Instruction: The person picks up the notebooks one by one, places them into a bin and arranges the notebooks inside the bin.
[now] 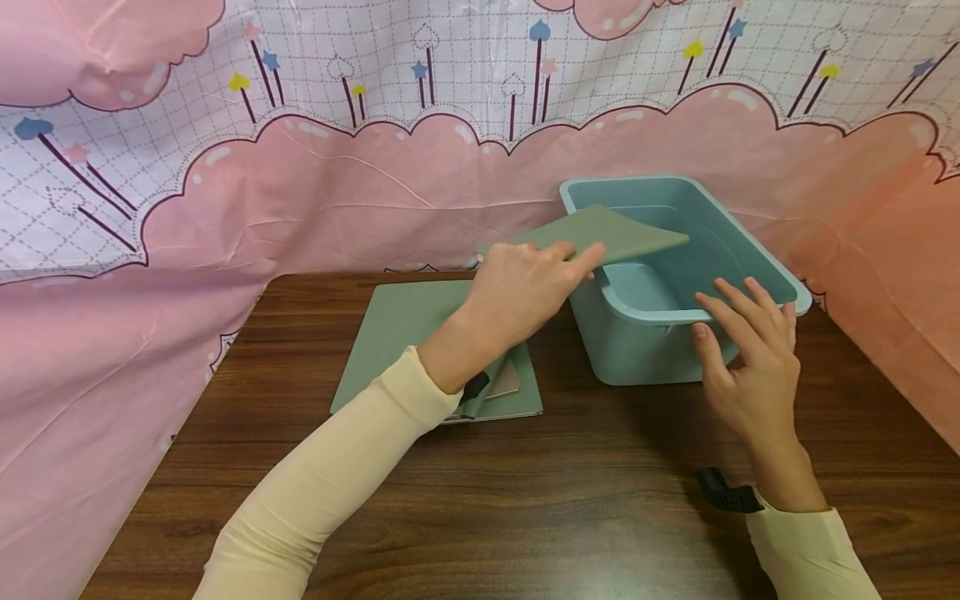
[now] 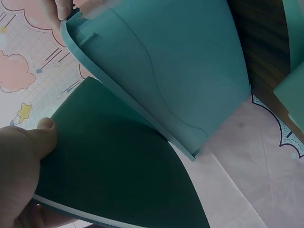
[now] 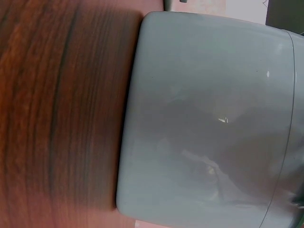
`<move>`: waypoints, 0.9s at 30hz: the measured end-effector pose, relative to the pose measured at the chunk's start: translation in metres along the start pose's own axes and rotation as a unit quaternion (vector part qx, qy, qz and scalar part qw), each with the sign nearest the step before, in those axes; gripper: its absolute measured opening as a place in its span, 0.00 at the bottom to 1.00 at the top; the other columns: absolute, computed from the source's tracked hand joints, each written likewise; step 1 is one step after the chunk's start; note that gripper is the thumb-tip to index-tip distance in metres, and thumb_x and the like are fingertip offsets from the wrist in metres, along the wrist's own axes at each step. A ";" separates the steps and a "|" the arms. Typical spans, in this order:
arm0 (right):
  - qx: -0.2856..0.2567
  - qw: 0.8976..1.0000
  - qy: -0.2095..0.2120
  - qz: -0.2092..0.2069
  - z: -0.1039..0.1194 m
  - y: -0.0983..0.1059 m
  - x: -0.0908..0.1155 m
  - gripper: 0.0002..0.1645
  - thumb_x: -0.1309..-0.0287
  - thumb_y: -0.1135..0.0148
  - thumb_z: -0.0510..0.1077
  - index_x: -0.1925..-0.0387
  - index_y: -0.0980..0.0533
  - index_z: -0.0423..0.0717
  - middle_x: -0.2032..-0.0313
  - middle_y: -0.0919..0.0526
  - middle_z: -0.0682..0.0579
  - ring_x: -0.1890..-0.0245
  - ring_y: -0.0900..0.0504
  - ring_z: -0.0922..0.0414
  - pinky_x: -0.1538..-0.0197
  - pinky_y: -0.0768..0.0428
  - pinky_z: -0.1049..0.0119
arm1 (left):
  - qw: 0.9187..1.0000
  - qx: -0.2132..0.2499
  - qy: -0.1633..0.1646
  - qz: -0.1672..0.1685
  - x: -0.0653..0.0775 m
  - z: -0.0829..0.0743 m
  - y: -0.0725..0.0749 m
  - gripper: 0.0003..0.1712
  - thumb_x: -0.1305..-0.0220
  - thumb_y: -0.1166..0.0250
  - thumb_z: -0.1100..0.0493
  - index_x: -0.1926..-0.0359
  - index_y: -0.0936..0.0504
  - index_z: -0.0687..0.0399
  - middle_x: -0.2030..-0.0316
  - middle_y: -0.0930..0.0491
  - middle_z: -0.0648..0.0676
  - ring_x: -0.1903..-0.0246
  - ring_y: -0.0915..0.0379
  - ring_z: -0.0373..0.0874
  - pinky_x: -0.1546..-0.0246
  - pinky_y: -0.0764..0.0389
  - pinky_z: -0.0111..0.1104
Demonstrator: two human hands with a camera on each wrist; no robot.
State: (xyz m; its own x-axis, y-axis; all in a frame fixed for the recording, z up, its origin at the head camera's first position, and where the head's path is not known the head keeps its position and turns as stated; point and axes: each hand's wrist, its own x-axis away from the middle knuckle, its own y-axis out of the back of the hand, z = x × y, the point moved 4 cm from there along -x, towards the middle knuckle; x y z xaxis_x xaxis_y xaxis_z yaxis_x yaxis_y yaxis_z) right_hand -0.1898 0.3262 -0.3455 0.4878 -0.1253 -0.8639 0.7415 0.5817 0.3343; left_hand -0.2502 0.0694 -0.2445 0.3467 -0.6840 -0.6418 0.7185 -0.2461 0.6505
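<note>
Cream sleeves end at a left hand pinching a green book over the left side of a blue-green tub and a right hand with loose, spread fingers at the tub's near rim, while another green book lies on the brown surface left of the tub.

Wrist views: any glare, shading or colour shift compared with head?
Head: bright, with pale glare on the table near the bottom edge and shadow in front of the bin; left wrist: dimmer, the green book in the left hand looks much darker; right wrist: the bin looks greyer, with small glints and hazy patches, wood redder.
</note>
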 end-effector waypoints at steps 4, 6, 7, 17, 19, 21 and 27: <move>0.004 1.000 0.002 0.002 -0.002 0.000 0.000 0.19 0.34 0.31 0.45 0.44 0.13 0.43 0.37 0.15 0.40 0.23 0.29 0.46 0.18 0.55 0.31 | 1.000 -0.002 -0.006 0.010 -0.002 -0.001 -0.001 0.09 0.16 0.46 0.47 0.51 0.21 0.41 0.71 0.18 0.44 0.85 0.29 0.43 0.84 0.30 0.31; 0.005 1.000 0.002 0.003 -0.002 0.000 0.000 0.20 0.34 0.31 0.45 0.44 0.13 0.43 0.36 0.15 0.40 0.23 0.29 0.46 0.18 0.55 0.31 | 1.000 -0.005 -0.009 0.013 -0.003 -0.001 -0.002 0.09 0.17 0.46 0.47 0.50 0.21 0.41 0.71 0.18 0.44 0.85 0.28 0.43 0.84 0.30 0.31; 0.005 1.000 0.003 0.003 -0.003 0.000 0.000 0.20 0.34 0.31 0.45 0.43 0.13 0.43 0.36 0.15 0.40 0.23 0.29 0.46 0.18 0.55 0.31 | 1.000 -0.007 -0.010 0.014 -0.003 -0.001 -0.002 0.09 0.17 0.46 0.47 0.50 0.21 0.41 0.71 0.18 0.44 0.85 0.29 0.43 0.84 0.31 0.31; 0.005 1.000 0.007 0.007 -0.004 0.000 0.000 0.20 0.33 0.32 0.46 0.43 0.13 0.44 0.36 0.15 0.40 0.23 0.29 0.46 0.18 0.55 0.31 | 0.999 -0.006 -0.016 0.030 -0.008 -0.001 -0.008 0.11 0.17 0.46 0.46 0.49 0.20 0.40 0.72 0.18 0.45 0.84 0.27 0.44 0.82 0.30 0.32; 0.006 1.000 0.008 0.006 -0.004 0.000 0.000 0.20 0.33 0.32 0.47 0.43 0.13 0.44 0.36 0.15 0.40 0.23 0.29 0.45 0.18 0.54 0.31 | 0.999 -0.006 -0.017 0.034 -0.009 -0.002 -0.009 0.11 0.18 0.45 0.45 0.50 0.20 0.40 0.71 0.18 0.45 0.83 0.26 0.44 0.82 0.29 0.32; 0.007 1.000 0.009 0.005 -0.004 0.000 0.000 0.20 0.33 0.32 0.47 0.43 0.13 0.44 0.36 0.15 0.40 0.23 0.29 0.44 0.18 0.54 0.31 | 0.999 -0.005 -0.017 0.039 -0.010 -0.002 -0.009 0.11 0.18 0.45 0.45 0.50 0.20 0.41 0.71 0.17 0.45 0.82 0.24 0.45 0.81 0.27 0.32; 0.007 1.000 0.009 0.005 -0.004 0.000 0.000 0.21 0.33 0.32 0.47 0.43 0.13 0.44 0.36 0.15 0.40 0.23 0.28 0.43 0.18 0.54 0.31 | 0.998 -0.003 -0.019 0.053 -0.013 -0.003 -0.012 0.10 0.18 0.44 0.45 0.49 0.20 0.40 0.68 0.15 0.45 0.79 0.21 0.47 0.79 0.24 0.34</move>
State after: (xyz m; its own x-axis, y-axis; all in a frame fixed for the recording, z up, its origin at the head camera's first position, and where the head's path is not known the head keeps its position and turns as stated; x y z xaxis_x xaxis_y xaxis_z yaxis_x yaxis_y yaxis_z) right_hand -0.1918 0.3292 -0.3468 0.4862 -0.1050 -0.8675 0.7431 0.5720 0.3473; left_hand -0.2619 0.0833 -0.2451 0.3979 -0.7309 -0.5545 0.6835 -0.1670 0.7106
